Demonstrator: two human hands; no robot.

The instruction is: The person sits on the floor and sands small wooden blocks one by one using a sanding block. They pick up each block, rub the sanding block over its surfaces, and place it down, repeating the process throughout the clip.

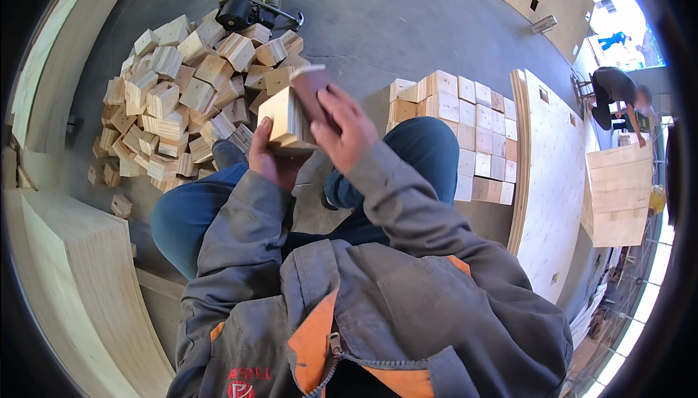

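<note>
1. The person's left hand [276, 159] grips a pale wooden block [279, 119] from below, thumb up its side; the other fingers are mostly hidden.
2. The right hand [347, 130] has its fingers closed over a flat brown block [313, 91], which looks to be touching the wooden one's right side.
3. Both pieces are up off the floor [407, 27], above the person's lap.
4. Toward the floor's left edge I see a loose heap of blocks [182, 96], a dark power tool [251, 9] just beyond.
5. Toward its right edge, a neat block stack [480, 118] stands beside large panels [554, 173].

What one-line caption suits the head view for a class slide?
Left hand holds a wooden block, right hand a brown block, near a block heap and neat stack.
</note>
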